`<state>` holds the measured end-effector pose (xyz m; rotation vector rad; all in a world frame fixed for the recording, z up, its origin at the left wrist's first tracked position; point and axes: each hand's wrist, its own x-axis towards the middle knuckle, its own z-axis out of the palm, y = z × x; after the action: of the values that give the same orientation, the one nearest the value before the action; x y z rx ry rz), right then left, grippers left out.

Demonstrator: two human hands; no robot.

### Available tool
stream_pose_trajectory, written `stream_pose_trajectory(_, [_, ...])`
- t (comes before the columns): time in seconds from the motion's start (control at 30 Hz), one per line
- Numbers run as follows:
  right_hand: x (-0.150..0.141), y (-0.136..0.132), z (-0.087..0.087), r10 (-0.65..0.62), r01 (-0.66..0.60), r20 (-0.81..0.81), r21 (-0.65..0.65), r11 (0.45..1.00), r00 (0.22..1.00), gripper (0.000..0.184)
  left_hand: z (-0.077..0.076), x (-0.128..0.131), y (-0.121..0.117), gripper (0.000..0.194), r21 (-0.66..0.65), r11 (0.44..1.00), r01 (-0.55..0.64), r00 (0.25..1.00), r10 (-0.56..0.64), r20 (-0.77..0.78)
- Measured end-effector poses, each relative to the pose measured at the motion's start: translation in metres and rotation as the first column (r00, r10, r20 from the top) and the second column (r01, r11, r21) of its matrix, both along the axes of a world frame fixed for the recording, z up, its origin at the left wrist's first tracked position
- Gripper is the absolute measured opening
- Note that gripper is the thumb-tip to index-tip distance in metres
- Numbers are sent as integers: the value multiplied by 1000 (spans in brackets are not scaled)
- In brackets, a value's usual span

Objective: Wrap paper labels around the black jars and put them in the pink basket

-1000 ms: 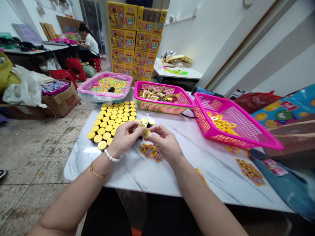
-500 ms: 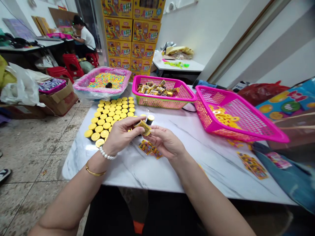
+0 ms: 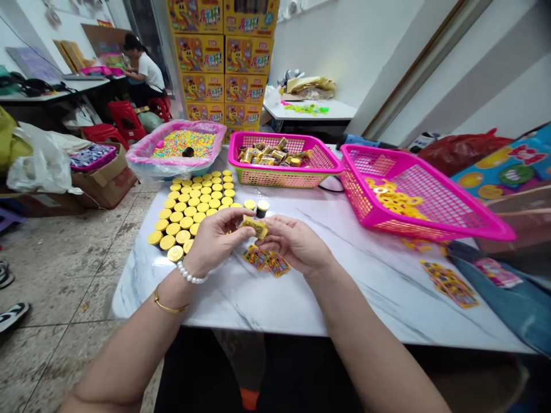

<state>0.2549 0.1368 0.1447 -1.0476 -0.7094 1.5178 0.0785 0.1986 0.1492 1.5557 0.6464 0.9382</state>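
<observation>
Over the white marble table (image 3: 327, 292) both my hands pinch one small gold-wrapped packet (image 3: 255, 226). My left hand (image 3: 215, 238), with a pearl bracelet and a gold bangle on its wrist, grips the packet's left end. My right hand (image 3: 297, 244) closes on its right end. Just behind the hands stand several small dark tubes with yellow caps (image 3: 196, 206) in rows, and one open tube (image 3: 262, 207) stands beside them. A few colourful stickers (image 3: 267, 261) lie on the table under my hands.
A pink basket of gold packets (image 3: 284, 160) and a pink basket of yellow rings (image 3: 413, 201) stand behind. A tub of coloured candy (image 3: 181, 146) sits at the far left corner. More stickers (image 3: 450, 284) lie to the right. A person (image 3: 144, 71) sits at a far table beside stacked yellow cartons (image 3: 224, 63).
The camera view shifted slightly. My hands stay together on the gold packet and have turned it a little between the fingers.
</observation>
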Motion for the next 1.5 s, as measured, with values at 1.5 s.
stream_pose_trajectory(1.5, [-19, -9, -15, -351, 169, 249, 546, 820, 903, 10, 4, 1, -4, 52, -582, 748, 319, 948, -246, 203])
